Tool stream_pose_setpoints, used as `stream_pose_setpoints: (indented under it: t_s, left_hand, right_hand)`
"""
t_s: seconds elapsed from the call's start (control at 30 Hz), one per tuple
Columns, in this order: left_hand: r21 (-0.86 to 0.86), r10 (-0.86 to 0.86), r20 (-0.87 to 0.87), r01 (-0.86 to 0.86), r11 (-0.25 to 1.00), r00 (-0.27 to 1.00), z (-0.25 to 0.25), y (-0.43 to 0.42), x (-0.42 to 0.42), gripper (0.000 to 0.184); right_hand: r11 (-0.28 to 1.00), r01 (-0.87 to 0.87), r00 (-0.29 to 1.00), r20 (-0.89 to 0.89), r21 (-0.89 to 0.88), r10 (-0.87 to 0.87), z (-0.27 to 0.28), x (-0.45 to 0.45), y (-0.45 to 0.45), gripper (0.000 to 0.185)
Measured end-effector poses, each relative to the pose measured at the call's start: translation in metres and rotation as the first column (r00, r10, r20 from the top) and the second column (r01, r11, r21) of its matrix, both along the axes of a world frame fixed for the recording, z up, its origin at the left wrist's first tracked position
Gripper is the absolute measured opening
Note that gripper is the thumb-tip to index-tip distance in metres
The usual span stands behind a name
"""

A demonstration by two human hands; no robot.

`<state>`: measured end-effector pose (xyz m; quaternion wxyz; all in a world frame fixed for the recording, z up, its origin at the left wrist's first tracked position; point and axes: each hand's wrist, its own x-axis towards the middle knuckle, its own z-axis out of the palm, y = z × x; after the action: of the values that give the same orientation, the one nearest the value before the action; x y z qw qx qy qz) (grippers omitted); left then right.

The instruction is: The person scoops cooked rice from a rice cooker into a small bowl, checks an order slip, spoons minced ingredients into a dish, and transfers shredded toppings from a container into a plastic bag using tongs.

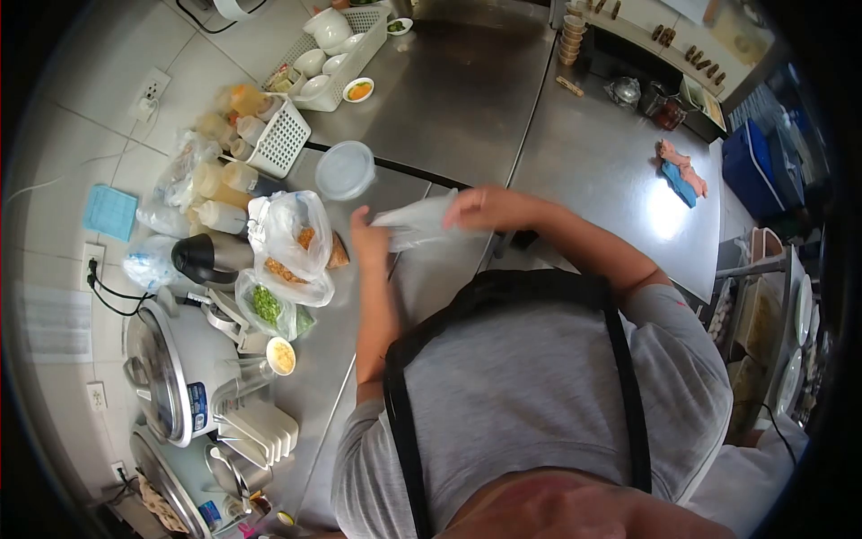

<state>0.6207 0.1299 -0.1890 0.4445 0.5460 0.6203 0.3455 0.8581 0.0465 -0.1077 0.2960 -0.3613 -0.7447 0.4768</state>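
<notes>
Closest in, a grey T-shirt and a black apron fill the lower middle, the apron's straps running over both shoulders. Ahead of the chest spreads a stainless-steel counter, its sections divided by straight seams, with a bright patch of reflected light on the right.

Both arms are bent and reach forward above the counter. The left hand is raised, fingers toward the far side; it is at one end of a clear plastic bag, but blur hides whether its fingers are closed. The right hand, knuckles upward, pinches the other end, so the bag stretches between the hands in front of the apron.

Left of them, a bowl of yellow pieces stands near a bag of chopped greens, which lies beside a bag of orange-brown bits. Behind these are a steel-and-black jug and a round translucent lid or tub. A large glass-lidded pot stands by the white tiled wall.

Farther off, a white perforated basket stands near a longer basket of white bowls. A small dish of orange food sits beside the longer one. On the right lie pink and blue cloths; beyond the counter's edge is a blue bin.
</notes>
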Motion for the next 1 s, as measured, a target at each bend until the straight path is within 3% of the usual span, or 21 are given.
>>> stream_pose_setpoints:
  t_s: [0.03,0.1,0.13,0.17,0.23,0.27,0.37,0.43,0.47,0.53,0.6,0.67,0.77,0.87,0.9,1.0]
  left_hand:
    - [-0.114,0.061,0.288,-0.029,0.993,0.956,0.004,0.0,-0.006,0.038]
    - [-0.176,0.075,0.708,0.073,0.982,0.703,0.026,-0.012,-0.005,0.035]
    - [-0.188,0.094,0.856,0.137,0.973,0.509,0.046,-0.022,0.0,0.033]
    - [-0.141,0.059,0.904,0.165,0.976,0.423,0.064,-0.036,0.011,0.034]
    - [0.048,-0.272,0.79,0.386,0.921,0.55,0.073,-0.058,0.027,0.035]
    - [0.126,-0.435,0.697,0.5,0.857,0.57,0.073,-0.066,0.036,0.036]
    - [0.214,-0.522,0.338,0.476,0.853,0.783,0.067,-0.083,0.063,0.038]
    - [0.275,-0.349,0.066,0.319,0.907,0.935,0.034,-0.065,0.06,0.039]
    - [0.326,-0.24,-0.065,0.248,0.912,0.969,0.019,-0.052,0.058,0.039]
    - [-0.003,-0.067,0.452,0.077,0.997,0.89,0.009,-0.035,0.052,0.038]
    - [-0.205,0.112,0.67,0.038,0.978,0.733,0.03,-0.036,0.062,0.037]
    - [-0.278,0.164,0.739,0.075,0.958,0.653,0.02,-0.031,0.07,0.04]
    - [-0.299,-0.018,0.818,0.451,0.841,0.575,0.015,-0.034,0.082,0.044]
    - [-0.292,-0.081,0.796,0.497,0.817,0.6,0.045,-0.077,0.131,0.048]
    - [-0.267,-0.143,0.807,0.57,0.777,0.573,0.042,-0.083,0.143,0.05]
    - [-0.322,-0.031,0.87,0.614,0.721,0.493,0.031,-0.098,0.19,0.051]
  right_hand:
    - [0.982,-0.036,0.908,0.417,0.187,-0.046,-0.011,0.001,-0.003,0.027]
    - [0.925,0.263,0.799,0.475,0.274,-0.368,-0.031,0.006,0.002,0.032]
    - [0.856,0.403,0.703,0.49,0.324,-0.516,-0.035,0.01,0.006,0.034]
    - [0.799,0.505,0.604,0.528,0.327,-0.597,-0.029,0.015,0.012,0.036]
    - [0.641,0.683,0.366,0.596,0.349,-0.715,-0.008,0.025,0.024,0.039]
    - [0.632,0.676,0.336,0.606,0.378,-0.721,-0.003,0.029,0.023,0.04]
    - [0.641,0.649,0.264,0.669,0.41,-0.695,0.003,0.036,0.017,0.04]
    - [0.69,0.624,0.237,0.753,0.367,-0.614,0.006,0.037,0.009,0.038]
    - [0.747,0.591,0.266,0.801,0.304,-0.536,0.014,0.035,0.001,0.037]
    - [0.807,0.558,0.334,0.837,0.196,-0.434,0.014,0.035,-0.016,0.034]
    - [0.805,0.587,0.392,0.84,0.086,-0.375,-0.002,0.041,-0.03,0.034]
    - [0.806,0.591,0.467,0.825,-0.025,-0.317,-0.004,0.057,-0.046,0.039]
    - [0.87,0.486,0.616,0.737,-0.079,-0.278,-0.004,0.093,-0.062,0.05]
    - [0.928,0.373,0.733,0.616,-0.01,-0.288,-0.001,0.156,-0.076,0.053]
    - [0.915,0.388,0.823,0.489,-0.111,-0.289,-0.003,0.179,-0.081,0.05]
    - [0.894,0.379,0.87,0.419,-0.239,-0.257,0.053,0.244,-0.104,0.041]
